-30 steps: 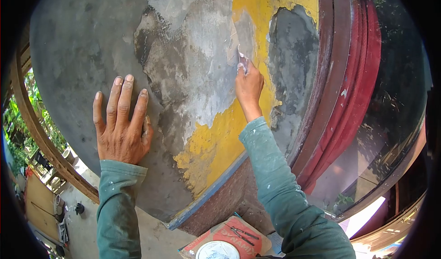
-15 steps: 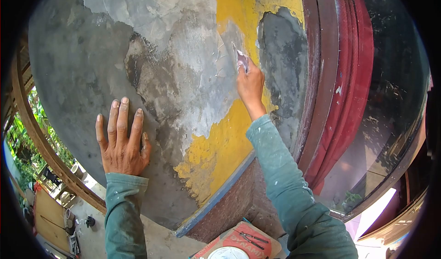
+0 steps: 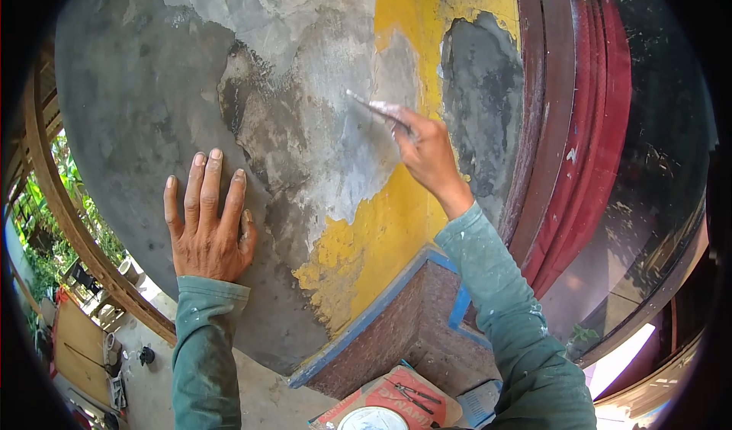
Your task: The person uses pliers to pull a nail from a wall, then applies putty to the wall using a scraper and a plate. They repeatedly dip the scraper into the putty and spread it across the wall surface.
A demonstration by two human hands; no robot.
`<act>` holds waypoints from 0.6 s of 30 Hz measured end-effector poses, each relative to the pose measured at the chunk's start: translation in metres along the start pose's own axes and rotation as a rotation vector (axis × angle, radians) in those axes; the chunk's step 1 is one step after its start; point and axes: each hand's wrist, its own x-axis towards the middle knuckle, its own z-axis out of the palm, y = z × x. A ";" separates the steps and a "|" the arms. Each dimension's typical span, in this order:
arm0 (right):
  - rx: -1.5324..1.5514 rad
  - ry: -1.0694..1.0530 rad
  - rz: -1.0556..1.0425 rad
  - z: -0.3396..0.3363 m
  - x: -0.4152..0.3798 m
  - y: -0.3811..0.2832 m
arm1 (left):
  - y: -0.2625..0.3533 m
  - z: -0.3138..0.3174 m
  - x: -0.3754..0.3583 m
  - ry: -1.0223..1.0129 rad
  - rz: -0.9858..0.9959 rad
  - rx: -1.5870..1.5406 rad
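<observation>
My left hand (image 3: 207, 235) lies flat on the dark grey plaster of the wall (image 3: 145, 110), its fingers spread and pointing up. My right hand (image 3: 433, 155) is closed around a putty knife (image 3: 374, 107), whose thin blade points up and left and shows nearly edge-on. White filler is smeared on the knife. The blade lies over a smooth, pale grey patch (image 3: 335, 72) in this view. Yellow paint (image 3: 381, 235) borders that patch below and to the right, its edges ragged and flaking. White specks dot both green sleeves.
Below the wall, a blue-edged ledge (image 3: 358, 323) juts out. A red and brown printed bag (image 3: 343, 405) carries pliers (image 3: 412, 392) and a round white container (image 3: 372, 419). Dark red window framing (image 3: 545, 125) and red curtain cloth (image 3: 598, 125) stand at the right.
My right hand has turned, and the putty knife has swung left from the yellow strip across the pale patch. My left hand keeps its place on the wall; the view has shifted slightly.
</observation>
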 end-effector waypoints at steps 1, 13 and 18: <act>-0.009 0.110 -0.005 -0.006 0.022 0.002 | 0.000 0.000 0.000 0.000 0.000 0.001; -0.200 0.192 -0.067 0.028 0.017 0.040 | -0.002 0.002 -0.001 0.010 -0.006 -0.019; -0.204 0.116 0.052 0.055 -0.074 0.032 | -0.001 0.004 0.001 0.032 -0.028 0.023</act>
